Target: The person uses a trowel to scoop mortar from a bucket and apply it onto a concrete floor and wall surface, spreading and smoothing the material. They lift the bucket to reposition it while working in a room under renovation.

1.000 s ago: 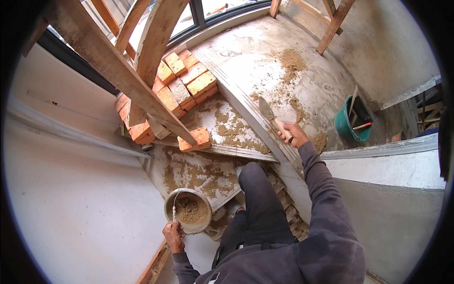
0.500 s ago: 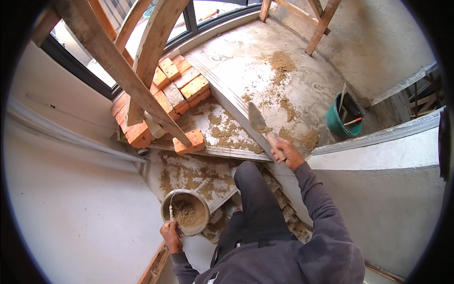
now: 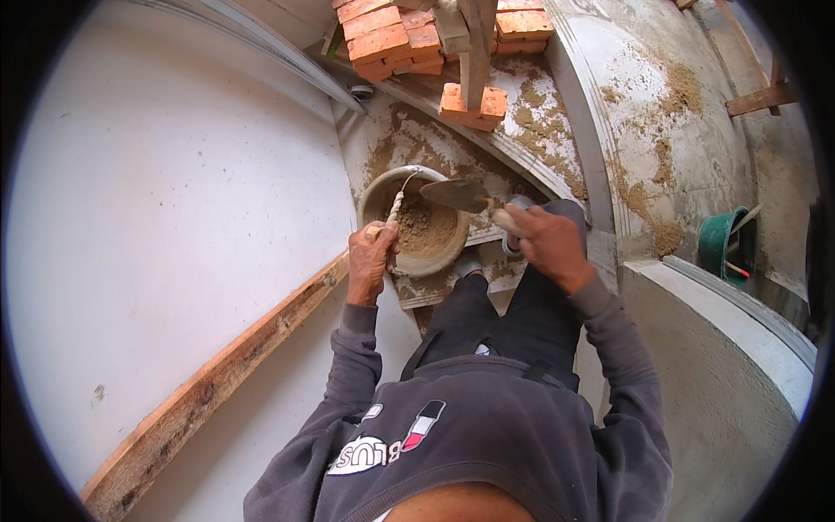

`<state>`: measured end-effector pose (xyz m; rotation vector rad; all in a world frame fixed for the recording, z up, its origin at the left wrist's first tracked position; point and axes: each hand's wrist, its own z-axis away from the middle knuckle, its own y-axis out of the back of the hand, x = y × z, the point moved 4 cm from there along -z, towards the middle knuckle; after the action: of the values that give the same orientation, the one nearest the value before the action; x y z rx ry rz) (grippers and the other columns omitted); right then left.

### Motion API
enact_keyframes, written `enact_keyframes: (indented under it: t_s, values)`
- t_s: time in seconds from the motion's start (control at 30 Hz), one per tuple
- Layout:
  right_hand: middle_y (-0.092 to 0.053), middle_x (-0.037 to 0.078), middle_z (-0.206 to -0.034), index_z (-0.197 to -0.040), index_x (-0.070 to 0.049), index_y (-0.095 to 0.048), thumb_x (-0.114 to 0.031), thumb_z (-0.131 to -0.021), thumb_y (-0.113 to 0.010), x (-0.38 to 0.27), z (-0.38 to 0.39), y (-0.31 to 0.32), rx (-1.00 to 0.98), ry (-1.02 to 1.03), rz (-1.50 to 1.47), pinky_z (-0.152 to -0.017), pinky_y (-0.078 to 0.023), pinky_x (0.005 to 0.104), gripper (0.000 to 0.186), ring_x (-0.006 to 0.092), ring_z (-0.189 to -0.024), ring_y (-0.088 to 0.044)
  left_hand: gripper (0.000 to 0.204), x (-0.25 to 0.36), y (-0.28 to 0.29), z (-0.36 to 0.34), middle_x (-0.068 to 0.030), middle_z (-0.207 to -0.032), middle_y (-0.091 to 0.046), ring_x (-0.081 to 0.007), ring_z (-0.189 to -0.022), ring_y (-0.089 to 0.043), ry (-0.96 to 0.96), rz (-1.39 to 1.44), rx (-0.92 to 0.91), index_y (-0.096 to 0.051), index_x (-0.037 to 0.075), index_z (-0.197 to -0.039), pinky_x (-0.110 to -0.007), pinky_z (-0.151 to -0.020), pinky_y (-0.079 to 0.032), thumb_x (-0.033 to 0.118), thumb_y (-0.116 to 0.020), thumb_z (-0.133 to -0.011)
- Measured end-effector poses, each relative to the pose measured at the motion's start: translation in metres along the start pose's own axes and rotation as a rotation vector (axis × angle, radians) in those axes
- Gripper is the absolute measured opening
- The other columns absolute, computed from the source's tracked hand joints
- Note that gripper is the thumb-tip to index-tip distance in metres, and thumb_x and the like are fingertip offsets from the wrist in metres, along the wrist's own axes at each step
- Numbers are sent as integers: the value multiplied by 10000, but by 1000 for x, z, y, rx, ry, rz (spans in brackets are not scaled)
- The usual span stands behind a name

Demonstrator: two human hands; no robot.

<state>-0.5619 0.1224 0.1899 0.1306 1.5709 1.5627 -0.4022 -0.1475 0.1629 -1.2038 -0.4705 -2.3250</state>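
My left hand (image 3: 373,252) is wrapped round the cord-wrapped wire handle (image 3: 397,207) of a pale round bucket (image 3: 372,196) with sandy mortar (image 3: 426,228) inside. My right hand (image 3: 550,245) grips the wooden handle of a trowel (image 3: 457,196), its metal blade tilted over the bucket's right side. Beneath and beside the bucket are mortar-smeared steps (image 3: 396,130), where my feet in grey footwear show partly.
Stacked red bricks (image 3: 374,39) and a loose brick (image 3: 461,109) by a timber post (image 3: 477,52) lie ahead. A plank (image 3: 217,374) runs along the left wall. At right are a landing with sand patches (image 3: 678,87), a green bucket (image 3: 718,235) and a low wall (image 3: 722,331).
The view has tipped down toward my body. The trowel has swung from over the landing's edge leftward to over the bucket, my right hand moving in with it. My left hand still holds the handle.
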Motion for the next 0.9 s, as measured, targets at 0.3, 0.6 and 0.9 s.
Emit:
enact_keyframes:
  t_s: [0.3, 0.6, 0.9]
  values:
    - [-601, 64, -797, -1047, -62, -606, -113, -862, -585, -49, -61, -85, 309, 275, 360, -609, -514, 344, 193, 204, -745, -652, 267, 23, -26, 9, 21, -607, -546, -35, -434, -413, -18, -6, -84, -633, 76, -803, -205, -377, -302, 294, -689, -948]
    - [-655, 109, -787, -847, -64, -630, -111, -824, -596, -38, -67, -127, 16, 386, 122, -669, -540, 392, 62, 266, -788, -687, 266, 38, -23, -6, 30, -599, -523, -40, -434, -403, -50, -35, -122, -634, 72, -784, -210, -385, -301, 277, -697, -941]
    - [-716, 164, -886, -945, -74, -760, -356, -830, -703, -10, -72, -141, -409, 126, -138, -770, -546, 458, 311, 359, -897, -690, 270, 31, -33, -6, 34, -597, -519, -33, -451, -407, -35, -78, -132, -637, 70, -777, -213, -398, -302, 278, -688, -942]
